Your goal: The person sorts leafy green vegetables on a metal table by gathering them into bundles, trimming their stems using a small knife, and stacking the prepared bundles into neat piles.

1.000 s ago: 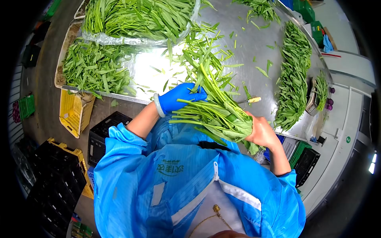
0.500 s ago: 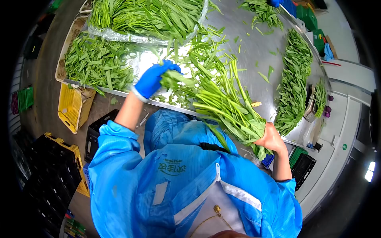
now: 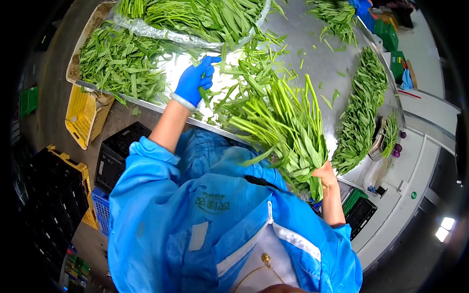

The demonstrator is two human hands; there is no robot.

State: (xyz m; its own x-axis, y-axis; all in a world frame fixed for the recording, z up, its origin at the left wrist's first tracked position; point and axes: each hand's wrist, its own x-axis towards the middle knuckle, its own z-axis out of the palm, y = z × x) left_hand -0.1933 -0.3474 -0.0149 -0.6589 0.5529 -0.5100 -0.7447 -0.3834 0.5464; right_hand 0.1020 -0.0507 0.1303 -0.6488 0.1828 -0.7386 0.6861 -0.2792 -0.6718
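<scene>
My right hand (image 3: 326, 175), bare, grips a thick bunch of water spinach (image 3: 293, 129) by its leafy end, at the table's near edge. The cut stems fan up and to the left. My left hand (image 3: 194, 83), in a blue glove, is over the metal table (image 3: 312, 63) with its fingers loosely bent and apart. One small leaf hangs just below those fingers; whether it touches them I cannot tell. Loose leaves and stems (image 3: 254, 73) lie scattered between my hands. Left of my gloved hand is a heap of leaves (image 3: 122, 63).
A plastic-lined pile of water spinach (image 3: 195, 17) stands at the back. More greens (image 3: 361, 107) form a long row on the right. Another person's blue glove (image 3: 360, 6) touches greens at the far right. A yellow crate (image 3: 83, 117) and black crates (image 3: 119, 154) are on the left below the table.
My left hand has let go of the leaves it held and its fingers have loosened. The bunch in my right hand has turned more upright, and that hand has shifted slightly down.
</scene>
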